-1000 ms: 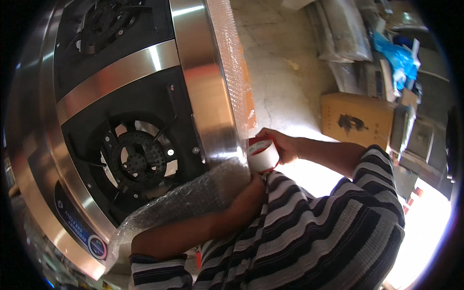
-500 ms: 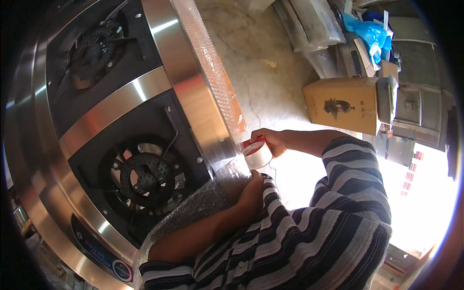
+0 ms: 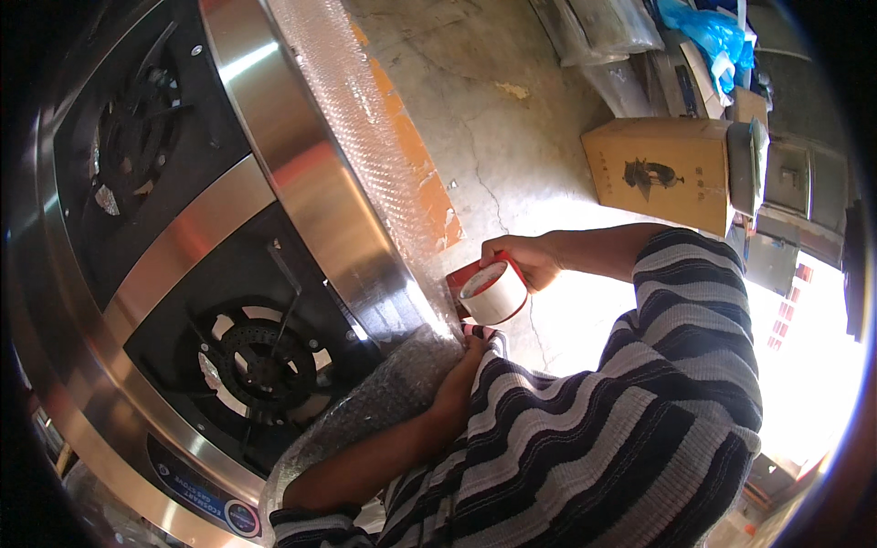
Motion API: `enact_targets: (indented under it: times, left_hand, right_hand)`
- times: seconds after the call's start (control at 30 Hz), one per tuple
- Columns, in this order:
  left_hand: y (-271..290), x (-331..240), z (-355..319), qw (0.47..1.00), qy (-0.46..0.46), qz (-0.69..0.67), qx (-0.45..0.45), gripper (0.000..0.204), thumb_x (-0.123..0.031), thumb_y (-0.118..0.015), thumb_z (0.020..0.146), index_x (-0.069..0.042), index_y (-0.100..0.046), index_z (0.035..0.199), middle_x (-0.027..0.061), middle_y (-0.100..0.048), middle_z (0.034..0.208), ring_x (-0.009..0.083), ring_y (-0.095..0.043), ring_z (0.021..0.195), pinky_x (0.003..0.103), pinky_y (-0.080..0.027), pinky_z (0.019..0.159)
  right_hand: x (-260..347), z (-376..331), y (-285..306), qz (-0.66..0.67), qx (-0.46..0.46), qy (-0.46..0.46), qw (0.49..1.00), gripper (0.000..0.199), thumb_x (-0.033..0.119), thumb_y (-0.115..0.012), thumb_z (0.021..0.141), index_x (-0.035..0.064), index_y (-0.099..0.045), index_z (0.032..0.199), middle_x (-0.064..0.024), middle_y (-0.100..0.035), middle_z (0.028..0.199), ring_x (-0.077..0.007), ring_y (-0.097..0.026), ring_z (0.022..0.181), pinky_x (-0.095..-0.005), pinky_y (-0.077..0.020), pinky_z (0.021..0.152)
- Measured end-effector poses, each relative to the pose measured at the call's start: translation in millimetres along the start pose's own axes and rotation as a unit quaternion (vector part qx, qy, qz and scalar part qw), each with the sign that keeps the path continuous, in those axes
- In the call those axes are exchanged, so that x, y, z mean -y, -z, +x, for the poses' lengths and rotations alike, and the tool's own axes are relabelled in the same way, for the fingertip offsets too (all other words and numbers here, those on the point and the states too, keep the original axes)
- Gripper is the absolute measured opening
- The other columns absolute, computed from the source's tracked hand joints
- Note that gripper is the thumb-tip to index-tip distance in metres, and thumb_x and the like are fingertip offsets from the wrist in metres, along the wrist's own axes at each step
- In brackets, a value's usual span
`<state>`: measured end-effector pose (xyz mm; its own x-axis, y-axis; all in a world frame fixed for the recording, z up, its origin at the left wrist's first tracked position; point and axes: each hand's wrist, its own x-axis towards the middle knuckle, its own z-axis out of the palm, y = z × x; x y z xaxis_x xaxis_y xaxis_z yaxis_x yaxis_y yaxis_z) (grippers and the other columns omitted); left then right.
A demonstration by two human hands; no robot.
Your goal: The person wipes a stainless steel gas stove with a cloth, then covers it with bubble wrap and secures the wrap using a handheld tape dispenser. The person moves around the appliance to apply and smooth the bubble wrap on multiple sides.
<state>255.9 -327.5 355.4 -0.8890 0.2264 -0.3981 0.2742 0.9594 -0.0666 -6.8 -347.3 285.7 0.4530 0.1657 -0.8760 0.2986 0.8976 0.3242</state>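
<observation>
A steel gas stove (image 3: 306,151) with black burner panels fills the left side. Its near burner (image 3: 265,365) and far burner (image 3: 142,137) both show. Clear bubble wrap (image 3: 388,388) runs along the stove's right side and folds over its near corner. My right hand (image 3: 530,260) grips a red tape dispenser (image 3: 461,274), its roll of tape (image 3: 491,294) facing up, beside the corner. Just below the dispenser, my left hand (image 3: 473,347) is at the bubble wrap by the stove's edge. Its fingers are mostly hidden.
Orange-brown board (image 3: 429,196) edges out beneath the bubble wrap, over a cracked concrete floor (image 3: 484,119). A cardboard box (image 3: 658,173) stands at right, with wrapped panels (image 3: 607,32) and a blue plastic bag (image 3: 708,41) beyond it. Bright light washes out the right side.
The view has shifted, so the stove sits further left and more bubble wrap and board show. The dispenser has turned, baring more of its red frame. My right hand still holds it.
</observation>
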Motion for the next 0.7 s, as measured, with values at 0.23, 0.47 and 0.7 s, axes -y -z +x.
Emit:
enact_targets:
  times: [0.23,0.47,0.7]
  left_hand:
    - [-17.3,-10.3,-2.5,0.997,0.002,0.001,-0.080,0.039,-0.028,-0.045,0.102,-0.003,-0.060,0.127,0.0194,-0.059,0.125,0.0357,-0.053,0.124,0.049,-0.033,0.112]
    - [-18.4,9.1,-0.5,0.991,-0.036,-0.125,-0.034,0.033,-0.025,-0.050,0.096,-0.005,-0.067,0.116,0.0154,-0.065,0.110,0.0308,-0.059,0.111,0.047,-0.039,0.105]
    - [-26.5,8.2,-6.1,0.997,-0.052,-0.065,0.000,0.026,-0.022,-0.054,0.093,-0.009,-0.069,0.111,0.0097,-0.066,0.105,0.0264,-0.059,0.109,0.043,-0.038,0.105]
  right_hand:
    - [-42.6,-10.3,19.4,0.081,0.035,0.031,0.996,0.039,0.027,-0.060,0.086,-0.0005,-0.062,0.113,-0.0132,-0.072,0.104,-0.0244,-0.072,0.089,-0.0382,-0.0621,0.087]
    - [-62.2,-35.9,14.5,0.092,0.032,0.095,0.991,0.041,0.027,-0.057,0.088,-0.0011,-0.059,0.118,-0.0129,-0.072,0.108,-0.0211,-0.073,0.089,-0.0342,-0.0615,0.086]
    - [-67.4,-65.3,-4.4,0.100,0.030,0.163,0.981,0.036,0.029,-0.060,0.085,0.0053,-0.059,0.112,-0.0116,-0.067,0.103,-0.0208,-0.070,0.086,-0.0344,-0.0613,0.082]
